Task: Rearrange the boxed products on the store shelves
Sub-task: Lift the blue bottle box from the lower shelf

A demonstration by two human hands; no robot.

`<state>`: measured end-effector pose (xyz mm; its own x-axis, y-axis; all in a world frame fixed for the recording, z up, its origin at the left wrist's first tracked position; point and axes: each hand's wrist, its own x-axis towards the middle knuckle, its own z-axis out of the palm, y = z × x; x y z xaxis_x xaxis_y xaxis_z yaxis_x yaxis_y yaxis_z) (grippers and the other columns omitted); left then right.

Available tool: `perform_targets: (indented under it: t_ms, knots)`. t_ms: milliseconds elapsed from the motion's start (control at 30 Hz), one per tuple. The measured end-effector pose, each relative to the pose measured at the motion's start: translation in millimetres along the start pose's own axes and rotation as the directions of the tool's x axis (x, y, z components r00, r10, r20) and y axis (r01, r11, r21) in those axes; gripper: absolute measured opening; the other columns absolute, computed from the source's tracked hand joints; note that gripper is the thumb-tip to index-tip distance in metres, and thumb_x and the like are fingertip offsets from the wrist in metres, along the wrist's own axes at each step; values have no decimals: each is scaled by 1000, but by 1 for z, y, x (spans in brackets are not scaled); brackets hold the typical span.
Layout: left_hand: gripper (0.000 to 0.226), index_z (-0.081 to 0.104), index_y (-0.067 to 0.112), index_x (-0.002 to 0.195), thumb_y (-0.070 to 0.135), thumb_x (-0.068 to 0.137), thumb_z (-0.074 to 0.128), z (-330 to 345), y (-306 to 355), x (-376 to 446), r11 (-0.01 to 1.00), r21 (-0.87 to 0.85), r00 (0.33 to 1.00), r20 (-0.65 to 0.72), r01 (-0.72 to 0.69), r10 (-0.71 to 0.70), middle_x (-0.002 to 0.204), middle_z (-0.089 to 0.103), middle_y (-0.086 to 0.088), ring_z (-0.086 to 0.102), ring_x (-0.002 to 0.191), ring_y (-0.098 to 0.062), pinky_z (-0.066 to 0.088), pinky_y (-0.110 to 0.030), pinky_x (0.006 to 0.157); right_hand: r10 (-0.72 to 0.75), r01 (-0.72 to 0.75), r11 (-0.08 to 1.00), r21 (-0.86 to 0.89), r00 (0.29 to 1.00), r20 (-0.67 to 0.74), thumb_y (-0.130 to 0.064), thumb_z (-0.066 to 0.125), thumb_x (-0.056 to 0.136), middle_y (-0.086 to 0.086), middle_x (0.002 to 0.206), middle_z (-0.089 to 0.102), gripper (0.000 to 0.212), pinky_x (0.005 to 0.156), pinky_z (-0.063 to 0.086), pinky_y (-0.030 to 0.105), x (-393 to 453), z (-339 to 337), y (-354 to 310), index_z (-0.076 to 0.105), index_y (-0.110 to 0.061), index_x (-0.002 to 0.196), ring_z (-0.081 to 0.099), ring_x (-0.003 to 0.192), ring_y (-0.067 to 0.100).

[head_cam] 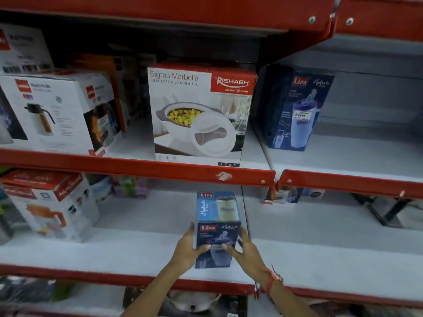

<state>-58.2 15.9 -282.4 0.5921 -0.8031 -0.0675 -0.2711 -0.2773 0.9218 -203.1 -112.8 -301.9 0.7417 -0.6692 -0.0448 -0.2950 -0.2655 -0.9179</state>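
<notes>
A tall blue Liza tumbler box (217, 216) stands upright near the front of the lower white shelf (137, 245). My left hand (188, 247) presses its left side and my right hand (246, 250) its right side, thumbs across the front face. One shelf up, a white and red Rishabh casserole box (199, 115) stands in the middle. A second blue Liza box (297, 110) stands in the right bay. White flask boxes (57, 113) fill the upper left.
A white and red jug box (48, 207) sits at the lower shelf's left. Small boxes (283, 195) stand at the back of the right bay. Red shelf lips (137, 167) run along each level. The right bay's shelves (343, 248) are mostly bare.
</notes>
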Motion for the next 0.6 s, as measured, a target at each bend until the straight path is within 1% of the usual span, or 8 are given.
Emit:
perform_targets:
  t_ms: [67, 133, 267, 300, 367, 467, 533, 600]
  knots:
    - [58, 40, 6, 135, 6, 84, 68, 4, -2, 3, 1000, 4, 1000, -10, 26, -26, 128, 60, -12, 59, 116, -35, 50, -42, 99, 22, -22, 1000, 7, 999, -32, -9, 63, 91, -7, 115, 60, 63, 72, 49, 2, 1, 4, 2, 31, -14, 145, 62, 107, 20]
    - [55, 42, 5, 135, 7, 86, 66, 4, -1, -3, 999, -30, 998, -54, 31, -33, 125, 63, -17, 63, 109, -35, 52, -48, 96, 32, -27, 997, 69, 997, -71, -8, 63, 90, -7, 114, 62, 58, 69, 50, 4, -7, 4, 0, 38, -15, 142, 65, 103, 20]
    - [54, 45, 8, 137, 8, 87, 64, -5, 10, -38, 997, -71, 991, -130, -31, 22, 126, 64, -14, 65, 109, -26, 55, -45, 94, 1, 8, 996, 91, 995, -100, -22, 63, 90, -7, 120, 65, 55, 73, 53, 8, -38, -5, -18, 43, -21, 142, 66, 97, -2]
    - [53, 46, 9, 136, 9, 86, 65, -8, 15, -48, 995, -86, 990, -138, -49, 37, 126, 65, -12, 65, 109, -24, 55, -46, 94, -16, 26, 995, 94, 994, -106, -24, 63, 90, -9, 119, 65, 55, 76, 54, 10, -47, -9, -25, 44, -23, 142, 65, 98, -3]
    - [53, 50, 15, 135, 14, 85, 67, -16, 26, -68, 990, -113, 987, -148, -82, 65, 124, 66, -2, 68, 104, -14, 58, -44, 88, -45, 57, 993, 100, 993, -113, -26, 62, 90, -7, 121, 67, 54, 82, 57, 20, -64, -16, -42, 45, -27, 142, 66, 104, 5]
    - [52, 56, 31, 127, 29, 77, 70, -32, 50, -95, 976, -175, 982, -159, -134, 106, 108, 71, 21, 71, 91, 1, 63, -29, 72, -90, 103, 988, 114, 989, -116, -32, 62, 90, -4, 123, 68, 54, 87, 59, 38, -91, -29, -73, 46, -32, 141, 68, 104, 13]
    - [49, 58, 42, 117, 35, 70, 71, -44, 72, -112, 960, -222, 975, -181, -168, 129, 92, 73, 31, 70, 89, 3, 62, -22, 64, -127, 142, 983, 120, 984, -125, -36, 61, 88, -6, 123, 68, 51, 87, 59, 38, -106, -39, -97, 49, -37, 138, 69, 102, 10]
    - [44, 62, 49, 107, 39, 66, 71, -54, 96, -125, 944, -254, 964, -213, -210, 157, 96, 74, 25, 72, 90, -3, 63, -26, 66, -171, 190, 970, 151, 976, -135, -33, 61, 89, -10, 122, 69, 46, 82, 60, 29, -118, -49, -122, 52, -41, 133, 69, 99, 3]
